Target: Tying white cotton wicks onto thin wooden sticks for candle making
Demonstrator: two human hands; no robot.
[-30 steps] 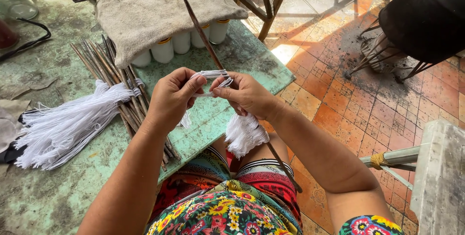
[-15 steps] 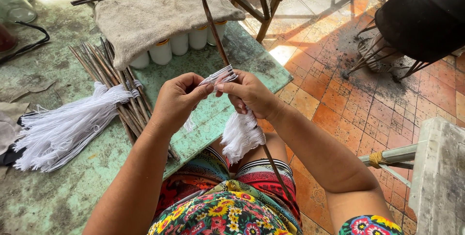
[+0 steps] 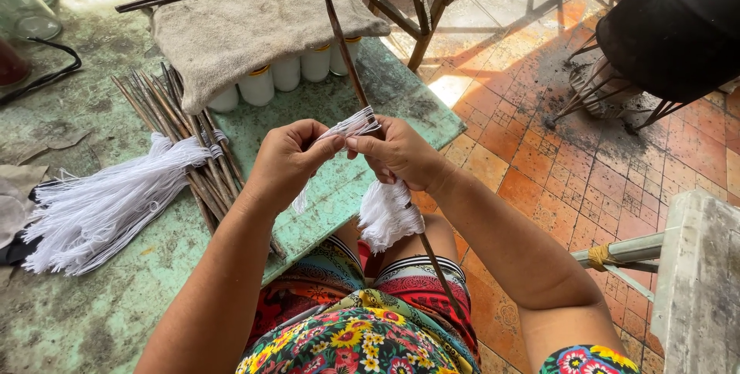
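Observation:
My right hand (image 3: 401, 153) grips a long thin brown stick (image 3: 343, 38) that runs from above the table down past my knee. White cotton strings (image 3: 352, 122) are looped around the stick just above my fingers, and a tassel of white string (image 3: 387, 214) hangs below that hand. My left hand (image 3: 287, 162) pinches the strand ends of the white strings between thumb and fingers, close against my right hand. A short loose end dangles under my left hand.
A worn green table (image 3: 108, 297) holds a bundle of brown sticks (image 3: 173, 112) with a mass of white string (image 3: 100, 208), white cylinders (image 3: 270, 79) under a grey cloth (image 3: 239, 11), and a black cable (image 3: 46, 69). To the right are an orange tiled floor (image 3: 555, 166), a black pot (image 3: 678, 23) and a grey ledge (image 3: 701, 281).
The stick has swung from tilted left to more upright. My hands have drawn closer together, and the white strings have bunched up around the stick.

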